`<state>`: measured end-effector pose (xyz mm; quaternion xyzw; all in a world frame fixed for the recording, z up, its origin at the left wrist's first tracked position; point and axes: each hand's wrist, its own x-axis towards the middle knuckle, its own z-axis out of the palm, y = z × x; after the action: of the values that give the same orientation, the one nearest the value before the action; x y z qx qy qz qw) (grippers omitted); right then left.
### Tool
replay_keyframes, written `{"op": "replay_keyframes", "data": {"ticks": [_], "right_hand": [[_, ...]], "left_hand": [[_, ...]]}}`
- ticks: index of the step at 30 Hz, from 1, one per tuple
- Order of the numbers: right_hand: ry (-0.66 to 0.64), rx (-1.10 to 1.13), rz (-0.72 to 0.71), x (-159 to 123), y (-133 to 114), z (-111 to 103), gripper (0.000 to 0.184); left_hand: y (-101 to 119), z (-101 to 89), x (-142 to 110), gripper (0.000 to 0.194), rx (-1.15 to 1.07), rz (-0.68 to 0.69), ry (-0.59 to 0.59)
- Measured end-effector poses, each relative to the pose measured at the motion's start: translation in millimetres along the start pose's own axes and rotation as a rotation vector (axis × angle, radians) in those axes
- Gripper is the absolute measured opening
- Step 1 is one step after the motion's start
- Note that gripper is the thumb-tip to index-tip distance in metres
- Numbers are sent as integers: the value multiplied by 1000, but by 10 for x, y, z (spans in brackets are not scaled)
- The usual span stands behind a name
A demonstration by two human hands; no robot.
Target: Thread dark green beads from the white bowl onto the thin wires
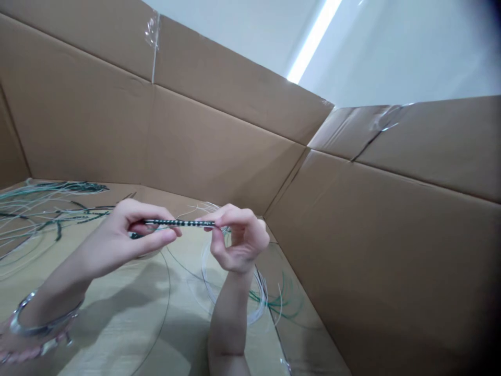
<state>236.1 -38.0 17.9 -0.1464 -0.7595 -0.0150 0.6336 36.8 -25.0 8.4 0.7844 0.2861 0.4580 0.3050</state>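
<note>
A thin dark rod strung with small beads (180, 223) is held level between both hands, above a pale wooden table (117, 318). My left hand (129, 232) pinches its left end between thumb and fingers. My right hand (238, 237) pinches its right end, with the wrist turned up. Thin white and green threads (258, 297) hang from the right hand and coil on the table below. A silver bangle (37, 324) circles my left wrist.
A tall cardboard wall (219, 151) encloses the table at the back and right (391, 250). A loose spread of green, white and dark strands (50, 206) lies at the far left. A thin dark wire loop (166, 297) curves across the table.
</note>
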Motion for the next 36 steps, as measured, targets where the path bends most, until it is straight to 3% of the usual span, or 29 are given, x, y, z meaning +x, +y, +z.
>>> {"op": "replay_keyframes", "data": {"ticks": [3, 7, 9, 12, 15, 22, 23, 25, 27, 29, 31, 36], "right_hand": [[6, -22, 78, -29, 10, 2, 26], [-6, -65, 138, -36, 15, 34, 27], [-15, -75, 193, -25, 23, 66, 35], [29, -116, 331, -42, 45, 130, 44], [69, -179, 452, -142, 69, 185, 43], [-193, -190, 609, -550, 40, 70, 37], [-221, -211, 634, -609, 24, 36, 36], [-263, -263, 688, -718, -4, -34, 35], [-297, -322, 745, -820, -19, -113, 35], [-322, -383, 807, -928, -15, -214, 36], [-337, -444, 870, -1053, 10, -346, 38], [-371, -598, 1025, -1418, 112, -759, 33]], "left_hand": [[-53, -53, 24, 31, -21, -39, -130], [-85, -93, 120, 44, -90, -52, -175], [-88, -138, 183, 44, -98, -61, -172], [-97, -344, 230, 43, -62, -87, -60], [-126, -802, 144, 41, -13, -160, 113], [-17, -2329, -435, 35, 316, -292, 469], [-9, -2495, -485, 34, 506, -303, 486], [-53, -2721, -527, 36, 791, -374, 402], [-198, -2777, -509, 37, 878, -428, 303], [-446, -2674, -469, 33, 896, -483, 201], [-766, -2465, -439, 24, 899, -553, 95], [-1565, -1893, -438, 33, 916, -716, -33]]}}
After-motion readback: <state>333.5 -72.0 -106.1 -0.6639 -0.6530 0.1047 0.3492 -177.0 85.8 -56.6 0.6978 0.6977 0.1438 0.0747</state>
